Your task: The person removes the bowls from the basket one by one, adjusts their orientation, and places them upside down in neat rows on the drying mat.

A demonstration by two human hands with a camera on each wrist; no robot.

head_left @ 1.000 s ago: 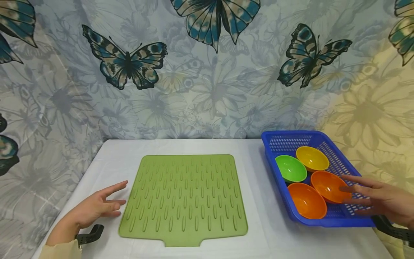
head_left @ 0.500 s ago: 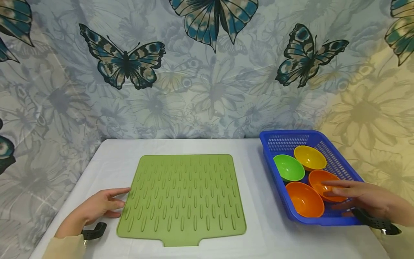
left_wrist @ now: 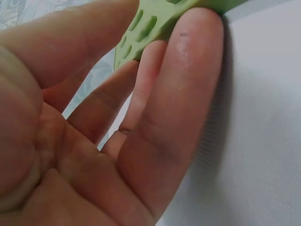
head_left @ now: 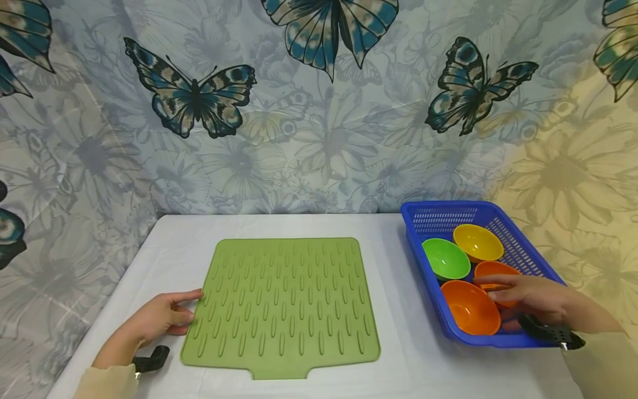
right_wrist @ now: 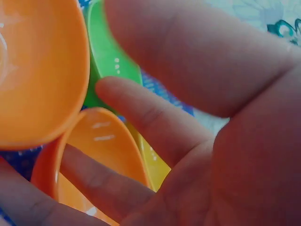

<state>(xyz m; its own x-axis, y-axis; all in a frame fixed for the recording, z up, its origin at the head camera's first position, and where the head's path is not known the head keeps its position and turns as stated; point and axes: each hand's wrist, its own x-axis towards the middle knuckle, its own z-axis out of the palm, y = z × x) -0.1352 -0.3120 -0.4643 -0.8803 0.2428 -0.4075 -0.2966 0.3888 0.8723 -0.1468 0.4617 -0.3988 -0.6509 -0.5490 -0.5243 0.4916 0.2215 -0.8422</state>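
Note:
A green ridged mat (head_left: 284,305) lies flat on the white table. My left hand (head_left: 154,321) is at its left side, loosely bent fingertips touching the edge; in the left wrist view the fingers (left_wrist: 174,103) meet the mat (left_wrist: 146,26). My right hand (head_left: 543,302) reaches into a blue basket (head_left: 528,266), fingers spread over the rear orange bowl (head_left: 493,270). In the right wrist view one finger dips into that bowl (right_wrist: 106,136), while another points at the green bowl (right_wrist: 110,52). The front orange bowl (head_left: 471,310) lies beside my fingertips. Neither hand grips anything.
A green bowl (head_left: 446,259) and a yellow bowl (head_left: 478,243) sit farther back in the basket. White table surface (head_left: 389,310) separates mat and basket. Butterfly-patterned cloth (head_left: 319,138) hangs behind the table.
My right hand has moved left and inward, from the basket's right rim to over the rear orange bowl. My left hand has come right and down to the mat's edge.

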